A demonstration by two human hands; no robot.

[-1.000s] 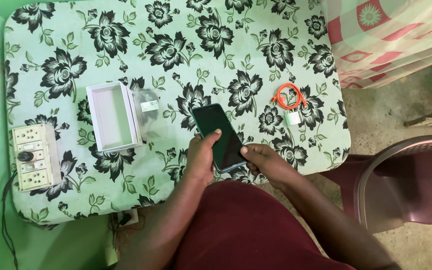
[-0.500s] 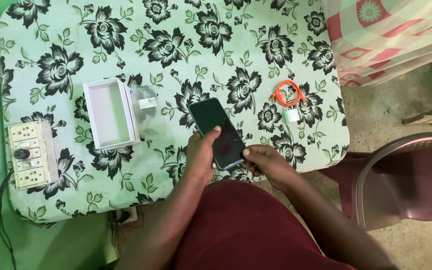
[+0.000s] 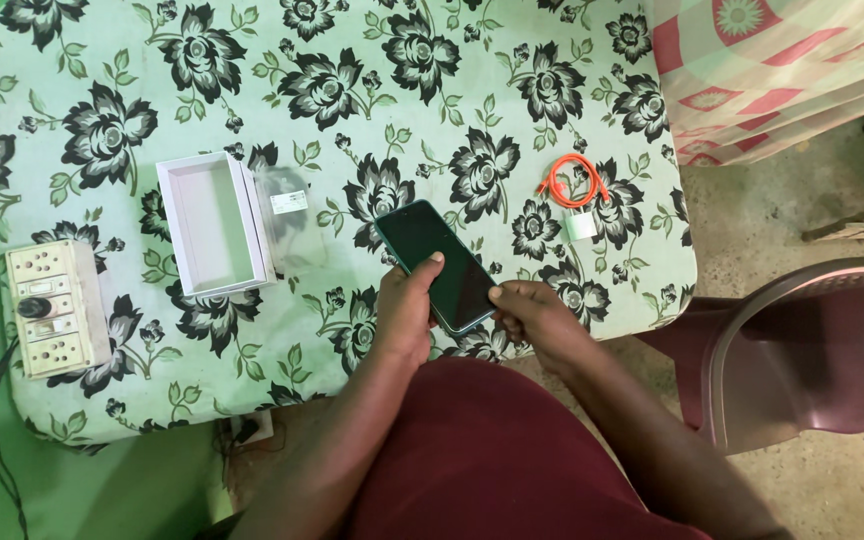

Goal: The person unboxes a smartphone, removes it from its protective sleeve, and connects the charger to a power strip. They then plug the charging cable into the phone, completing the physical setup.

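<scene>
One smartphone (image 3: 436, 265), one white box (image 3: 211, 224), one orange cable (image 3: 572, 182); left hand (image 3: 404, 310) and right hand (image 3: 537, 318) each curl around the smartphone's edges.

white box (image 3: 209, 223), orange cable (image 3: 572, 181), switchboard (image 3: 49, 309)

Both forearms are coming up from the lower edge of the view and are meeting near the middle. The left hand (image 3: 404, 312) is closing around what it is holding, with the thumb lying across the top and pointing forward, and the other fingers staying hidden underneath. The right hand (image 3: 537, 318) is gripping from the near right side, its thumb pressing on the edge and its fingers curling below. Both wrists are staying almost straight, and the two hands are sitting close together without touching.
</scene>
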